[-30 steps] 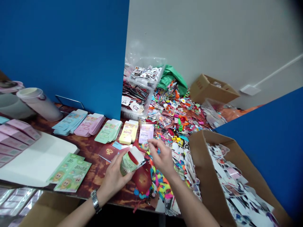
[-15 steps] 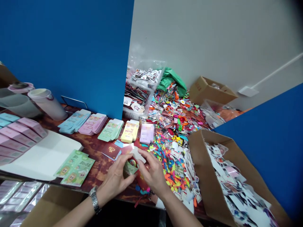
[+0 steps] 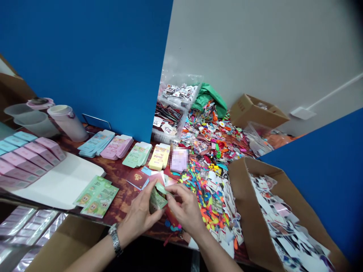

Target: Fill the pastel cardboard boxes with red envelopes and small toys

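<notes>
A small green printed box [image 3: 157, 201] is between my hands near the table's front edge. My left hand [image 3: 141, 211] wraps round its body, thumb below and fingers behind; a metal watch is on that wrist. With thumb and fingertips, my right hand [image 3: 185, 207] pinches the box's top flap, which is folded partly over the opening. What lies inside the box is hidden. Just behind my fingers are dark red cards [image 3: 138, 178]. To the left, two green boxes [image 3: 100, 202] lie flat, overlapping a white board [image 3: 82, 185].
Stacks of flat blue [image 3: 96, 143], pink [image 3: 117, 146], green [image 3: 137, 154] and yellow boxes [image 3: 159, 156] line the back. Colourful trinkets [image 3: 207, 200] spread rightward. A carton of paper pieces [image 3: 286, 226] stands at right, assembled pink boxes [image 3: 31, 162] at left.
My right hand has bent the box's top flap down over the opening, covering the red contents seen before. The view has shifted slightly left.
</notes>
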`<state>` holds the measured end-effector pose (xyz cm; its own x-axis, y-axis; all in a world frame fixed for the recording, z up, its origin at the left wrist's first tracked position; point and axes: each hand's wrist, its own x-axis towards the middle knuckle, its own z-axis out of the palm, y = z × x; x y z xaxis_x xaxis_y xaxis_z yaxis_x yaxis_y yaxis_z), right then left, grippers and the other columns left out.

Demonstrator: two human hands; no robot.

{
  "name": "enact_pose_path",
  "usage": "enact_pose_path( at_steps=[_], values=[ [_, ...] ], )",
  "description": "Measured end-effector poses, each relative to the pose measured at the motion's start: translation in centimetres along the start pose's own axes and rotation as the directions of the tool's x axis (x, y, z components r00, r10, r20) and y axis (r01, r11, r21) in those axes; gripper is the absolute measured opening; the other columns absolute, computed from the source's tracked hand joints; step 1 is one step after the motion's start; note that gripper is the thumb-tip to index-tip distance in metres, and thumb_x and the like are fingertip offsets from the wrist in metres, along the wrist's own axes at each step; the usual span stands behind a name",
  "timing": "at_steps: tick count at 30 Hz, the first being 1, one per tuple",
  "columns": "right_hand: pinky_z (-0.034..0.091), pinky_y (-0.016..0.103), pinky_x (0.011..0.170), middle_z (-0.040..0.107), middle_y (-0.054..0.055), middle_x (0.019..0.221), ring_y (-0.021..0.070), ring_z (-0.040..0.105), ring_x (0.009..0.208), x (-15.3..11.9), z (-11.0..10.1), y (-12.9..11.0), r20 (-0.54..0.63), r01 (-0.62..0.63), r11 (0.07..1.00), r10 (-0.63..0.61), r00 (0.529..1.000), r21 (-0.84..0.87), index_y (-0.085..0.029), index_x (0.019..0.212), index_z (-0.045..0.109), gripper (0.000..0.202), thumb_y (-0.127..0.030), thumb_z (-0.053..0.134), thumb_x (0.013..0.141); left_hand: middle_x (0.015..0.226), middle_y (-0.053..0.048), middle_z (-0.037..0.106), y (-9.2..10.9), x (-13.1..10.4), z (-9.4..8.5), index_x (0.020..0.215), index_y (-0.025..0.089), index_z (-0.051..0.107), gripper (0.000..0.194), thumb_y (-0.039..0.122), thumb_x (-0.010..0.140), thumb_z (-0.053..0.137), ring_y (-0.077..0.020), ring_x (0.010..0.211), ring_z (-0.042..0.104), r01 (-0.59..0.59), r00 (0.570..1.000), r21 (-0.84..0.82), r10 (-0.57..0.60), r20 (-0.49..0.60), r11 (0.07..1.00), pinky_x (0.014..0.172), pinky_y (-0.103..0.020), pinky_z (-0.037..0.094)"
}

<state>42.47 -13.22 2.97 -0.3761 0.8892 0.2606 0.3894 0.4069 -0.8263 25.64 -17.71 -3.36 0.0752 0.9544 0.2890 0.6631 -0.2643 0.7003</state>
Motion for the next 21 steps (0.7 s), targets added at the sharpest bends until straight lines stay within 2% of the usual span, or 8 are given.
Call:
enact_pose_path(
  at_steps=[3,7,10,12,15,21],
  values=[
    [0.055,0.028,0.083,0.07,0.005,0.099,0.0172,0.066,0.093,-0.6,0.3,-0.2,0.018,0.104,0.993,-0.103,0.995,-0.058,-0.023,0.106,0.07,0.027,-0.009,0.054,0.089,0.142,-0.018,0.046,0.3,0.0,-0.4,0.153,0.02,0.0,0.088,0.025,0.086,0.056,-0.0277,0.125,0.053,-0.041,0.999,0.078,0.039,0.029,0.996,0.099,-0.039,0.049],
    [0.053,0.034,0.093,0.067,0.006,0.118,0.0191,0.063,0.109,-2.1,1.7,0.3,-0.028,0.218,0.963,-0.225,0.974,-0.158,-0.027,0.135,0.055,0.047,-0.006,0.047,0.093,0.126,-0.019,0.055,0.5,-0.3,-0.6,0.153,0.018,-0.011,0.096,0.028,0.084,0.056,-0.0309,0.107,0.062,0.0,0.998,0.249,-0.014,0.056,0.969,0.081,-0.04,0.056],
    [0.052,0.04,0.098,0.062,0.007,0.129,0.0217,0.059,0.119,-3.2,3.1,1.0,-0.065,0.256,0.933,-0.28,0.958,-0.254,-0.028,0.149,0.036,0.061,-0.004,0.044,0.093,0.12,-0.018,0.056,0.5,-0.7,-0.6,0.152,0.016,-0.014,0.098,0.03,0.084,0.056,-0.03,0.1,0.062,-0.004,0.999,0.311,-0.013,0.053,0.95,0.08,-0.041,0.056],
    [0.053,0.042,0.099,0.06,0.008,0.132,0.0233,0.057,0.122,-3.5,3.8,1.3,-0.07,0.284,0.91,-0.319,0.945,-0.302,-0.028,0.152,0.029,0.066,-0.004,0.043,0.093,0.118,-0.017,0.056,0.3,-0.9,-0.8,0.152,0.016,-0.014,0.098,0.029,0.084,0.055,-0.0285,0.099,0.061,-0.006,0.998,0.327,-0.014,0.057,0.945,0.078,-0.039,0.055],
    [0.053,0.041,0.1,0.06,0.006,0.133,0.0234,0.056,0.124,-3.4,4.4,1.3,-0.018,0.333,0.892,-0.355,0.935,-0.305,-0.029,0.153,0.026,0.068,-0.004,0.043,0.093,0.118,-0.016,0.055,0.0,-1.3,-1.2,0.152,0.018,-0.014,0.095,0.027,0.085,0.052,-0.0274,0.098,0.06,0.008,0.997,0.37,-0.034,0.063,0.929,0.076,-0.037,0.055],
    [0.049,0.039,0.105,0.052,0.007,0.142,0.022,0.051,0.13,-2.0,5.2,1.1,0.04,0.304,0.929,-0.302,0.952,-0.213,-0.026,0.154,0.025,0.064,-0.008,0.044,0.095,0.11,-0.013,0.055,-0.6,-2.0,-2.0,0.154,0.02,-0.005,0.089,0.026,0.085,0.051,-0.0266,0.096,0.057,-0.007,0.999,0.378,-0.006,0.032,0.926,0.08,-0.038,0.053]
  ],
)
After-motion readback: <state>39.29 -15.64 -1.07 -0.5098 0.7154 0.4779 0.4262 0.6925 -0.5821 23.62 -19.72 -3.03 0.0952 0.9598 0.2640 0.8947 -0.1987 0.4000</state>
